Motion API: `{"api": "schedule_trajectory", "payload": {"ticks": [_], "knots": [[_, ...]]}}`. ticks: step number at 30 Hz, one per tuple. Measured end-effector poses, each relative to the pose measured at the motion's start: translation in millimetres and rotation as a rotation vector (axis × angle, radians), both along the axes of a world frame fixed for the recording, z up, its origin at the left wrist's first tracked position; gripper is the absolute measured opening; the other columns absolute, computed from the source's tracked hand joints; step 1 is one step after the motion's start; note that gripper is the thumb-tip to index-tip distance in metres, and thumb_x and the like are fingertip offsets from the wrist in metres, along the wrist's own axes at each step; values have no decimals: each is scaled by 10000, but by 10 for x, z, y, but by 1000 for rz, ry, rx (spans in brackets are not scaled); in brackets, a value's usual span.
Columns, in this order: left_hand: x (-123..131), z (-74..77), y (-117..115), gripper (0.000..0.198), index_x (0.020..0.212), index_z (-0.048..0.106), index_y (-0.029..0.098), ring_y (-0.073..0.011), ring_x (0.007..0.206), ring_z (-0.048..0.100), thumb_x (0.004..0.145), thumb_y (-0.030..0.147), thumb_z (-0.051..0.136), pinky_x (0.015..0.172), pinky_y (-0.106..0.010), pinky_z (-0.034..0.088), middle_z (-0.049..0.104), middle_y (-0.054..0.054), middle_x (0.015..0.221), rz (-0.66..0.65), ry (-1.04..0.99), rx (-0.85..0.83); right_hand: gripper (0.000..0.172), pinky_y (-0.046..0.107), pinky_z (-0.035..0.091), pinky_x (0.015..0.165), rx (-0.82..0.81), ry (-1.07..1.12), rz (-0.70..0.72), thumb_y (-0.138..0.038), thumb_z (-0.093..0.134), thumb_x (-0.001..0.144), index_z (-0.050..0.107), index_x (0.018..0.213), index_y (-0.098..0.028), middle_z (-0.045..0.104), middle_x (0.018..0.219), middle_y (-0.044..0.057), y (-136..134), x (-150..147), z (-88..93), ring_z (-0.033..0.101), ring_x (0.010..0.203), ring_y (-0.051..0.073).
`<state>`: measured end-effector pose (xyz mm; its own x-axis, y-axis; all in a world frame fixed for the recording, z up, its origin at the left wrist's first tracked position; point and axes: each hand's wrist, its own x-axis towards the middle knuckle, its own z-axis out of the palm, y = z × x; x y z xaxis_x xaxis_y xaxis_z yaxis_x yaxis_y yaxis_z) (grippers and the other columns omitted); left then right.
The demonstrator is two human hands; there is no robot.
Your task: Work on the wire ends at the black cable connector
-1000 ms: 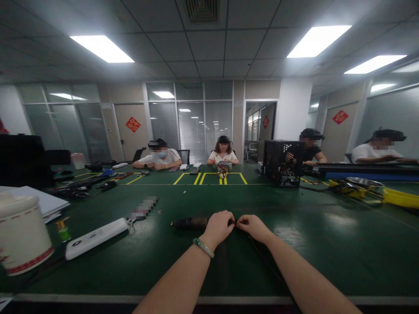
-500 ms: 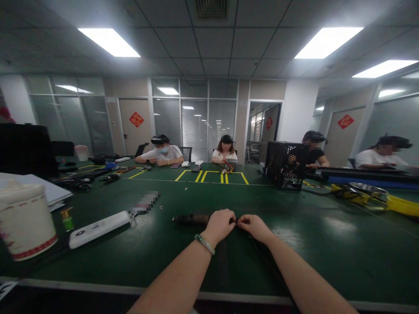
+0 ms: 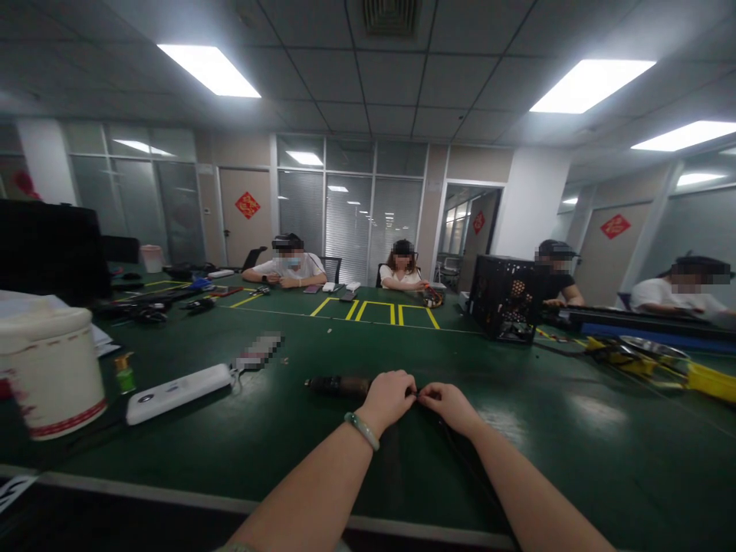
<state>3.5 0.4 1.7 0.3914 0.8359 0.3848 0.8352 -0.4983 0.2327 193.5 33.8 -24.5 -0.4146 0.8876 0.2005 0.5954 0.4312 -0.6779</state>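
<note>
A dark cylindrical tool, by its shape an electric screwdriver, lies on the green table with its narrow tip pointing left. My left hand is closed over its right end and hides that part. Just beside it, fingertips almost touching, my right hand pinches the small dark end of a black cable. The cable passes beneath my right hand and runs toward the table's front edge. Whether its end joins the tool is hidden by my fingers.
On the left are a white power strip, a small green bottle and a lidded cup. A black computer case stands at the back right, near a yellow tray. Several people sit around the table.
The view has tilted and shifted slightly. My hands stay together at the tool's right end, with barely any movement. The person across in the middle has moved a hand to the right.
</note>
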Motion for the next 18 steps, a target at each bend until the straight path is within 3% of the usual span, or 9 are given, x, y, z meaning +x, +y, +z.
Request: {"api": "schedule_trajectory", "payload": {"ticks": [18], "knots": [[1, -47, 42, 117, 894, 602, 232, -170, 908, 545, 848, 310, 529, 779, -297, 411, 602, -3, 959, -10, 19, 24, 254, 245, 424, 638, -31, 44, -8, -390, 591, 779, 702, 852, -174, 693, 781, 23, 11, 4, -8, 598, 714, 171]]}}
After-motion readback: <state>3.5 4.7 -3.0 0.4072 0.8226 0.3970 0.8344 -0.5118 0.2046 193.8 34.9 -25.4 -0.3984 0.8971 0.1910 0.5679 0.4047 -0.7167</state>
